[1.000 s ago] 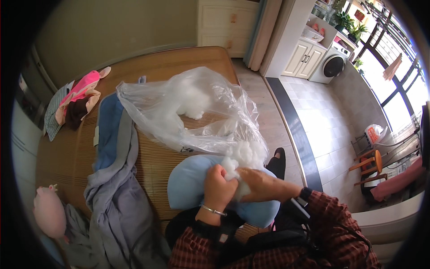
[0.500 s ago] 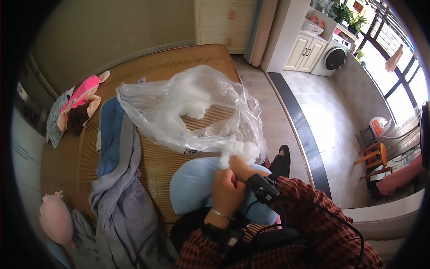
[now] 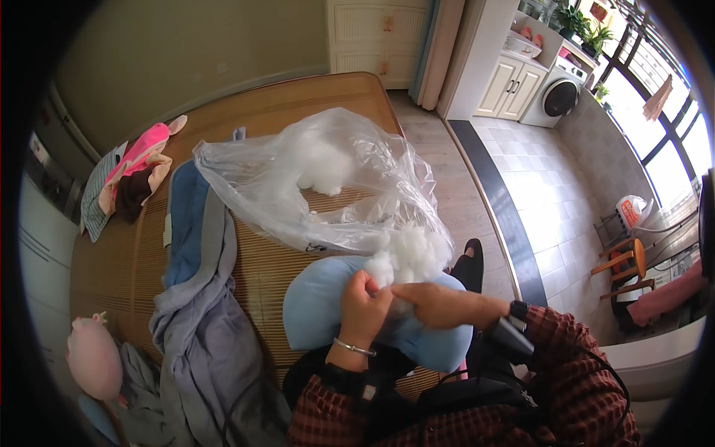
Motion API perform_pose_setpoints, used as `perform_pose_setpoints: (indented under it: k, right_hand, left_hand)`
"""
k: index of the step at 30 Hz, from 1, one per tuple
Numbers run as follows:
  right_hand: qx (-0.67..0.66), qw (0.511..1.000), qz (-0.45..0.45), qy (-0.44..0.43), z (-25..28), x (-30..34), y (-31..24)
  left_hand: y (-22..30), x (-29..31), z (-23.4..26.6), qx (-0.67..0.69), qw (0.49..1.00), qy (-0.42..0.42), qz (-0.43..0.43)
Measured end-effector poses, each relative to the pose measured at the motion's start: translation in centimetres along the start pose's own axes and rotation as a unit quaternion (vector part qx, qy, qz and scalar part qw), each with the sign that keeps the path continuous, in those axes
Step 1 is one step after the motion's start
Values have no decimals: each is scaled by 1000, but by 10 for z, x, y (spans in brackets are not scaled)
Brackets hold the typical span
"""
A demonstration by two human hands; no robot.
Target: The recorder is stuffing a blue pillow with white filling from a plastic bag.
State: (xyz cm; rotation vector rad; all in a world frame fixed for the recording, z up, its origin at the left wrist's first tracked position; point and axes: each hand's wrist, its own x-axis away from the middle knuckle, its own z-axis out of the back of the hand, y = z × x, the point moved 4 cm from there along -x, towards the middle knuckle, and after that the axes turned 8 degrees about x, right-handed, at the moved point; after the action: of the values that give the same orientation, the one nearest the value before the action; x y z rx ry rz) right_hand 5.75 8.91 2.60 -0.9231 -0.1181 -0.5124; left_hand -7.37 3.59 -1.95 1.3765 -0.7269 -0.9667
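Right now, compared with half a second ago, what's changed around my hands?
Your right hand has drawn back to the right and a little toward you, uncovering more of the white stuffing. Your left hand remains beside it, over the pale blue cushion. I can't tell whether either took hold of or let go of anything. The clear plastic bag and pink stuffed toy stayed put.

The stuffing (image 3: pixel 417 255) looks like loose white fibre, matt and fluffy, while the bag (image 3: pixel 249 179) is thin clear plastic, glossy and crinkled. The cushion (image 3: pixel 316 304) has a smooth, matt cloth cover. Beneath it, the mat (image 3: pixel 269 298) looks finely ribbed, with a dull sheen. The blanket (image 3: pixel 201 320) is soft, creased matt cloth. The bangle (image 3: pixel 354 348) is shiny metal, the sleeves (image 3: pixel 322 417) puckered cloth, the floor tiles (image 3: pixel 538 205) glossy, and the stool (image 3: pixel 630 258) smooth wood
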Motion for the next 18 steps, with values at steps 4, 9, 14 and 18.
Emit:
perform_pose_setpoints:
  k: [4, 9, 14, 18]
  right_hand:
    - [-334, 940, 39, -53, -8, -28, 37]
    - [-707, 679, -192, 44, -32, -57, 34]
    - [-591, 755, -243, 146, -35, -77, 54]
    - [-594, 798, -100, -6, -25, -68, 39]
  left_hand:
    - [27, 6, -7, -95, 993, 31, -69]
    - [32, 19, -14, -113, 987, -12, -112]
    - [19, 16, -12, -31, 998, -23, -53]
    - [-1, 4, -11, -50, 999, 5, 8]
